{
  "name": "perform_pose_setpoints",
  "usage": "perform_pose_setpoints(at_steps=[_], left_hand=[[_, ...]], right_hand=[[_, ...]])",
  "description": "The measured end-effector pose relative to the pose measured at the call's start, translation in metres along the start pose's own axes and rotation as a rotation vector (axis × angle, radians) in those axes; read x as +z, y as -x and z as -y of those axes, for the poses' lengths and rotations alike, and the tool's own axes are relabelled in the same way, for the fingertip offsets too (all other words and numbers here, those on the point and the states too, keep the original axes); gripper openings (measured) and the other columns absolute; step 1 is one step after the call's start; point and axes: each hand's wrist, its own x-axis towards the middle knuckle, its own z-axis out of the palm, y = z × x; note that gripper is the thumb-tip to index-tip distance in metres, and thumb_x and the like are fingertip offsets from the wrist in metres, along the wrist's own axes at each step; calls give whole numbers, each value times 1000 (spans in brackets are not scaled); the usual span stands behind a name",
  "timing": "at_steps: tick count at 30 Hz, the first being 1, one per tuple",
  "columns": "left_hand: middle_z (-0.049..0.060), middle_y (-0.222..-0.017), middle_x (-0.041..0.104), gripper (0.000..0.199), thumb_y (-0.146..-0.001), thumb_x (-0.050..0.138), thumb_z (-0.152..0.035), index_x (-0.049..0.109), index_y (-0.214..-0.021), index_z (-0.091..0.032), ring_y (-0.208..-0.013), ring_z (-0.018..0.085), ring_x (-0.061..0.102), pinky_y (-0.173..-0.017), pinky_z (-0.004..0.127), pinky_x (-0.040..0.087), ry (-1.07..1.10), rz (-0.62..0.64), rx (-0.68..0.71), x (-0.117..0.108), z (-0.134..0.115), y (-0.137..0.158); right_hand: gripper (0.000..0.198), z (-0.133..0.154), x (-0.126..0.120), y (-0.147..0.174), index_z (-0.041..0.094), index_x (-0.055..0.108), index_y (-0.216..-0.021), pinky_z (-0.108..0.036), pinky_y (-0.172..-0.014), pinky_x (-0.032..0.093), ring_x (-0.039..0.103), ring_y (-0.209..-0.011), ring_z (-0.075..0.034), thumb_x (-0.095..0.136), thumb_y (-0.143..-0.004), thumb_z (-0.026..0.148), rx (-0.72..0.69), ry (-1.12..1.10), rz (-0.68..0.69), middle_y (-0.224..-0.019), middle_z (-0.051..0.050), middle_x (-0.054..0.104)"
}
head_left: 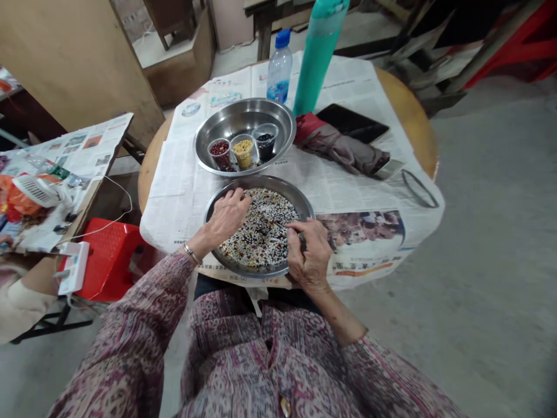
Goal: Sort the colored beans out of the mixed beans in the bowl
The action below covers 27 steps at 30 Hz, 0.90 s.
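Observation:
A steel basin (307,200) in front of me holds a spread of small mixed grains (261,232), white, black, yellow and dark red. My left hand (229,213) reaches over its left side, fingers curled together down at the grains; their tips are partly hidden. At the right rim, my right hand (310,249) is closed in a pinch, and whatever lies between thumb and forefinger is too small to name. Behind stands a second steel basin (243,110) with three clear plastic cups: one of dark red beans (220,152), one of yellow kernels (242,152), one of black beans (265,145).
Newspaper (174,197) covers the round table. Toward the back are a blue-capped bottle (279,67), a tall teal bottle (319,55), a folded umbrella (339,145) and a dark tablet (352,122). At left are a red stool (108,261), a power strip (73,267) and another person's leg.

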Motion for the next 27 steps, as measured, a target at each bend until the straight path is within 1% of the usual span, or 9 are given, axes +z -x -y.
perform_pose_setpoints(at_steps=[4, 8, 10, 13, 15, 17, 22, 24, 27], left_hand=[[10, -113, 57, 20, -102, 49, -31, 59, -113, -17, -101, 22, 59, -86, 35, 53, 138, 66, -64, -3, -1, 33], [9, -120, 52, 47, -94, 63, -50, 50, -128, -21, -108, 25, 57, -90, 38, 54, 292, 83, 42, -1, -20, 53], [9, -124, 50, 51, -92, 67, -47, 48, -132, -23, -111, 25, 56, -89, 37, 55, 317, 103, 154, 3, -33, 53], [9, -124, 51, 29, -99, 56, -29, 53, -127, -22, -108, 21, 57, -82, 30, 54, 295, 124, 308, 9, -45, 41], [8, -116, 55, 20, -102, 46, -20, 58, -118, -19, -102, 19, 58, -77, 27, 53, 246, 115, 345, 10, -46, 29], [8, -110, 57, 22, -102, 41, -15, 60, -112, -18, -97, 19, 59, -75, 27, 51, 189, 87, 297, 9, -40, 18], [11, -112, 56, 21, -101, 42, -16, 63, -103, -16, -101, 23, 55, -80, 34, 52, 119, -43, -35, 5, -10, 13], [13, -118, 55, 17, -100, 51, -26, 62, -108, -15, -109, 28, 52, -89, 40, 52, 125, -96, -95, 7, -1, 16], [16, -130, 50, 45, -93, 65, -41, 54, -128, -16, -119, 33, 48, -98, 48, 50, 178, -141, -108, 15, 5, 15]], right_hand=[[11, 0, 1, 0, 24, 63, -92, -42, -95, 48, 63, -85, -20, 53, -93, 21, 12, 11, 1, -85, -2, 69], [11, -2, 2, 1, 24, 64, -93, -41, -94, 48, 62, -85, -19, 53, -93, 19, -13, -7, -14, -85, -2, 70], [11, -2, 2, 1, 24, 64, -93, -41, -95, 48, 62, -85, -20, 53, -93, 19, -3, -20, -15, -85, -2, 70], [11, -3, 2, 2, 24, 63, -92, -43, -95, 48, 63, -86, -21, 53, -93, 22, 22, -13, -3, -86, -3, 70], [11, -3, 1, 2, 24, 64, -91, -44, -96, 49, 64, -87, -22, 52, -93, 24, 41, 5, 5, -87, -4, 71], [12, -3, 1, 2, 24, 64, -92, -44, -96, 49, 64, -89, -22, 53, -92, 24, 56, 12, 14, -87, -4, 71], [11, -2, 1, 2, 24, 64, -92, -44, -95, 48, 64, -87, -22, 53, -92, 23, 51, -8, 14, -86, -4, 70], [11, -1, 0, 1, 24, 64, -92, -43, -95, 48, 63, -86, -21, 53, -92, 22, 36, -11, 4, -86, -3, 70], [10, -2, 0, 2, 24, 64, -92, -43, -95, 48, 63, -87, -21, 54, -92, 21, 16, -18, 1, -86, -3, 70]])
